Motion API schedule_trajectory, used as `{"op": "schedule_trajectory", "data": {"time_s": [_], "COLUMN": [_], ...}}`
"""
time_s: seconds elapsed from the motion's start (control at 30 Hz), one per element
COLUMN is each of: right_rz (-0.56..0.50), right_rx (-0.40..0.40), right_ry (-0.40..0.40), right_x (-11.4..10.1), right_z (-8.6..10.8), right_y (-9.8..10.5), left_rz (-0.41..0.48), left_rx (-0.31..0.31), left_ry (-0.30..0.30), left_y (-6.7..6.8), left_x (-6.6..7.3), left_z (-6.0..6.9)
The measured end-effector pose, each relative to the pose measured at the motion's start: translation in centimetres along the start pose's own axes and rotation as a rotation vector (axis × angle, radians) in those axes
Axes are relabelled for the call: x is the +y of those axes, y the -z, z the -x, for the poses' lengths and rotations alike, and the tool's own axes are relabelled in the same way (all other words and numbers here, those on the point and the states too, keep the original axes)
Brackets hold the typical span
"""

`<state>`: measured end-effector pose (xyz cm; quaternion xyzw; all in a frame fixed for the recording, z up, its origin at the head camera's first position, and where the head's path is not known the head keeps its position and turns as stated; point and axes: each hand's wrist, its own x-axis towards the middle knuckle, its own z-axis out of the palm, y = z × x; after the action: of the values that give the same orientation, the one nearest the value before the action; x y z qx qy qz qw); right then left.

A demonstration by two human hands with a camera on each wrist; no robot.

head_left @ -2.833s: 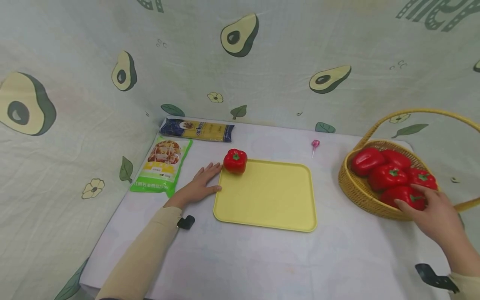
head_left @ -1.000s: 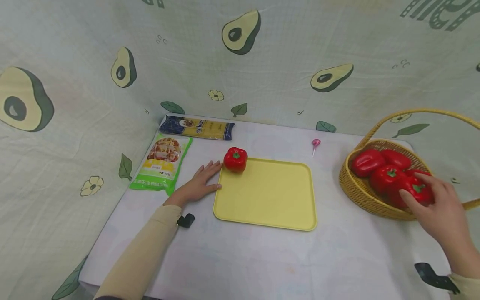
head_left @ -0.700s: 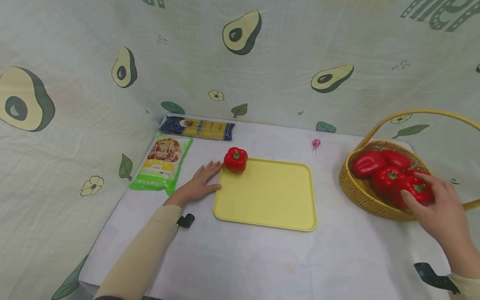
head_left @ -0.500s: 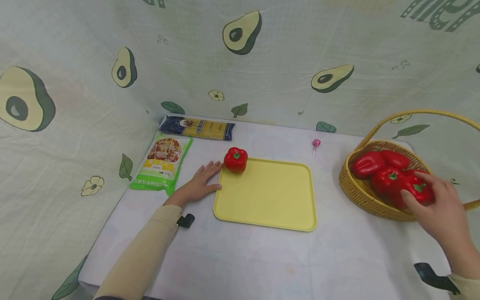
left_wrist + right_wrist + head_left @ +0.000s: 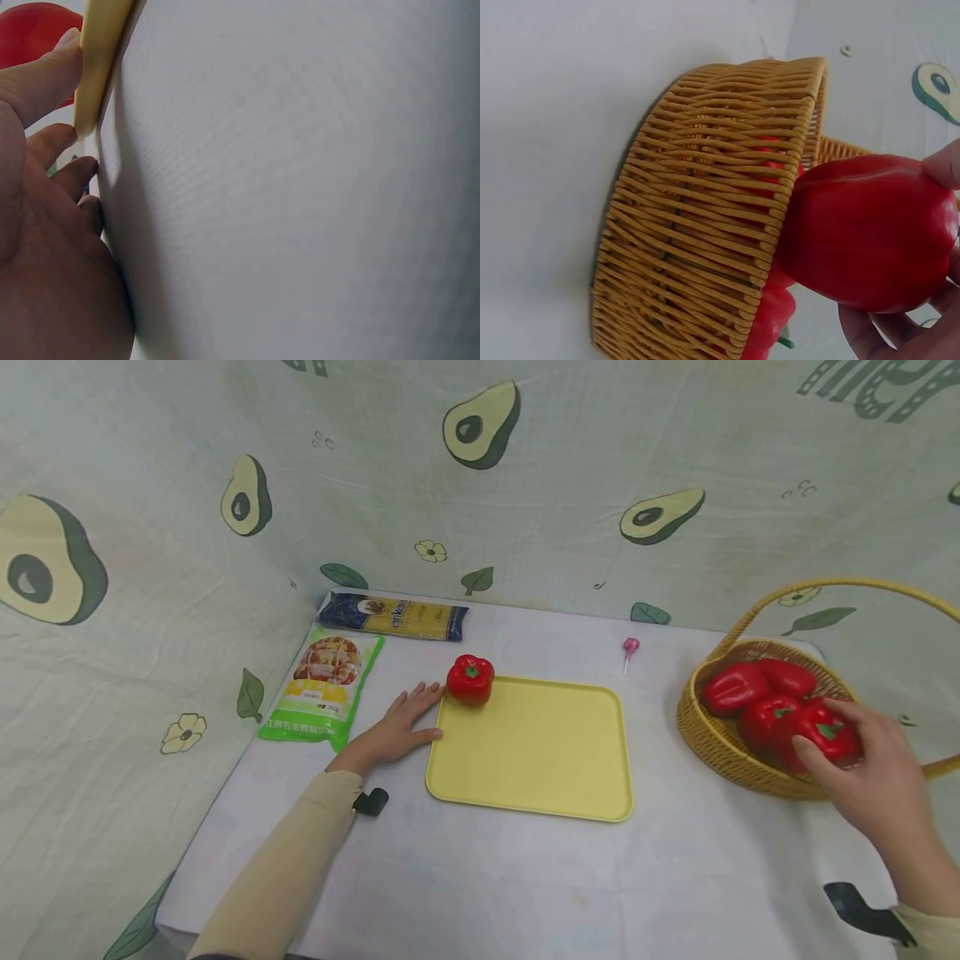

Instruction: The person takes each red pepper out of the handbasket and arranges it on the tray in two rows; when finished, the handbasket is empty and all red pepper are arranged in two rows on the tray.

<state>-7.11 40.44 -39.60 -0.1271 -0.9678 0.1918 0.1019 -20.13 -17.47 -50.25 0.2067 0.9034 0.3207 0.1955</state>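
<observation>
In the head view, my right hand (image 5: 881, 777) grips a red bell pepper (image 5: 819, 737) at the near right side of the wicker basket (image 5: 712, 752). The right wrist view shows this bell pepper (image 5: 870, 232) at the basket's rim, thumb on one side and fingers on the other. Other red peppers (image 5: 737, 687) lie in the basket, partly hidden. My left hand (image 5: 397, 731) lies with spread fingers at the left edge of the yellow tray (image 5: 540, 760), its thumb touching the tray's edge (image 5: 101, 67). One red bell pepper (image 5: 470, 680) sits on the tray's far left corner.
A green food bag (image 5: 322, 685) and a blue and yellow packet (image 5: 393, 616) lie at the back left. Behind the tray's right side is a pink lollipop (image 5: 630, 652). The basket's tall handle (image 5: 847, 582) arches over the peppers.
Since the earliest frame, my right hand has taken hold of the near pepper and raised it a little. In the last half second it shifted slightly left. My left hand has stayed put.
</observation>
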Motion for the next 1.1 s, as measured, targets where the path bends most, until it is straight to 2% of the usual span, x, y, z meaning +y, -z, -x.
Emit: {"op": "schedule_trajectory", "data": {"time_s": [0.6,1.1], "right_rz": [-0.012,-0.053], "right_rx": [0.011,0.037], "right_ry": [0.073,0.147], "right_x": [-1.4,-3.6], "right_z": [-0.3,-0.1], "right_y": [-0.3,-0.2], "left_rz": [0.002,0.009], "left_rx": [0.009,0.005], "left_ry": [-0.017,-0.012], "left_y": [-0.2,-0.1], "left_x": [-0.6,-0.2], "left_z": [-0.3,0.0]}}
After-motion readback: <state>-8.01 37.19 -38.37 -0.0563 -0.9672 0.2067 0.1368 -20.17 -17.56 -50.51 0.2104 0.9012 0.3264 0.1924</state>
